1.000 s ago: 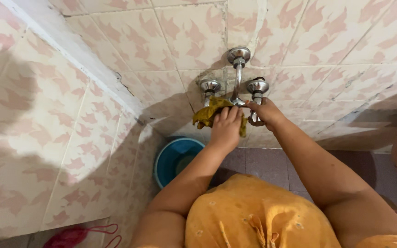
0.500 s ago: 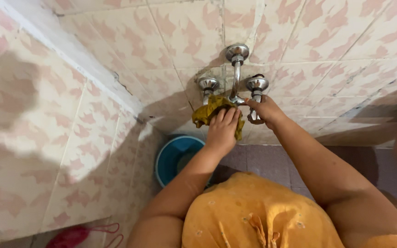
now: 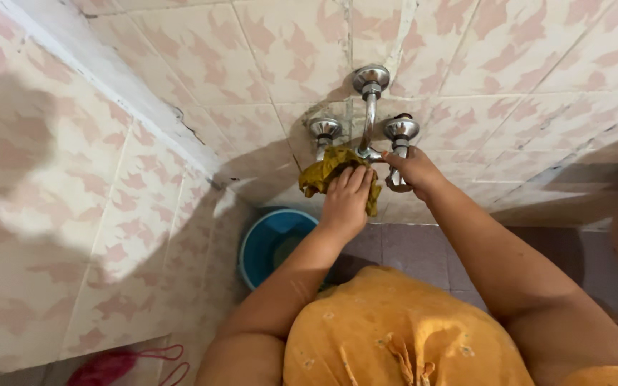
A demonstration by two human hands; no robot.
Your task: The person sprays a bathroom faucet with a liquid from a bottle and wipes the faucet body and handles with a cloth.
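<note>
Tiled bathroom corner, cream wall tiles point(image 3: 509, 50) with a pink leaf-like pattern, a cracked white strip point(image 3: 101, 68) running down the join of the two walls. Dull reddish-purple floor tiles point(image 3: 423, 246) below, with a blue bucket point(image 3: 270, 243) in the corner and something red point(image 3: 109, 368) at the lower left. Bright light on the left wall, broken by soft shadows.

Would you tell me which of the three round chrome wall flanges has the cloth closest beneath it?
The left flange: the yellow-green cloth under the left hand bunches just below it; the right flange and top flange sit clear.
</note>
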